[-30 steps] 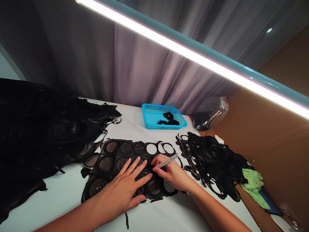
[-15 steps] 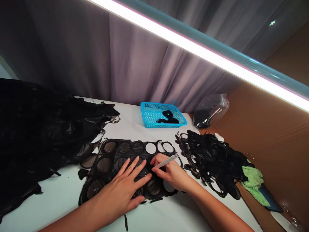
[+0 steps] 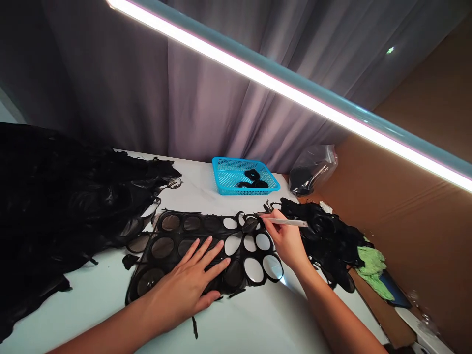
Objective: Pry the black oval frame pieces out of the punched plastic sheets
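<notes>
A black sheet (image 3: 173, 265) with rows of round rings lies on the white table. Some rings still have dark film inside; others on its right side show white through their openings. My left hand (image 3: 191, 285) rests flat on the sheet, fingers spread. My right hand (image 3: 285, 236) is closed around a slim, pale, pen-like tool (image 3: 291, 222), which points left above the sheet's upper right corner. A thin dark piece of round film (image 3: 250, 224) hangs at its fingertips. Whether the tool or the fingers grip that film, I cannot tell.
A large black heap of sheets (image 3: 73, 211) covers the left side. At the back stands a blue basket (image 3: 217, 179) with black rings. To the right lie black scraps (image 3: 328, 236), a clear bag (image 3: 317, 167) and a green cloth (image 3: 372, 270). A lamp tube (image 3: 258, 73) crosses overhead.
My right hand has moved up and right from the sheet's middle, with a dark round film at its fingertips. The opening beside my left fingers now shows white. My left hand stays put.
</notes>
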The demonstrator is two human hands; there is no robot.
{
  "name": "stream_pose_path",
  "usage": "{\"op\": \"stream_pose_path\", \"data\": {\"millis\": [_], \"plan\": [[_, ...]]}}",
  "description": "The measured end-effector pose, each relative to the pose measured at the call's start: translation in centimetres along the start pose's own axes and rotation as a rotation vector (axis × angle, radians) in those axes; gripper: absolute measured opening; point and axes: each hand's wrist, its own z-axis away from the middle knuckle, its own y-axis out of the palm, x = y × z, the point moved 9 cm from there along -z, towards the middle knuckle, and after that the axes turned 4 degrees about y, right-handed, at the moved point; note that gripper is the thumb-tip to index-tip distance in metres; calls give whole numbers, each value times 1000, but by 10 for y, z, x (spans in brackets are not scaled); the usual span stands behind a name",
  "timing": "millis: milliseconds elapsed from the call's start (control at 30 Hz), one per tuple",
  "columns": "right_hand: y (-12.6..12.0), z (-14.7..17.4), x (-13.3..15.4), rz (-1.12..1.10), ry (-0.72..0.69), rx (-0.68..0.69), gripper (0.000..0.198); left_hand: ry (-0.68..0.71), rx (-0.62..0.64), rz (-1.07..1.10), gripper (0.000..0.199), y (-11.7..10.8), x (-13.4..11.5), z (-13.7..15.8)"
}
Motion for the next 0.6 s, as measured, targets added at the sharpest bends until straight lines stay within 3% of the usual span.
{"op": "stream_pose_path", "data": {"millis": [200, 267, 333, 467, 600], "plan": [[-63, 3, -28, 59, 161, -287, 30, 19, -27, -49, 52, 5, -6, 4], [-66, 9, -21, 11, 144, -278, 28, 7, -10, -56, 52, 4, -7, 3], [-46, 21, 1, -42, 53, -131, 22, 25, 4, -60, 51, -2, -10, 3], [18, 63, 47, -14, -138, 198, 14, 178, 112, 9, 54, -5, -26, 7], [57, 92, 57, -8, -225, 403, 11, 194, 157, 68, 62, -6, -29, 13]]}}
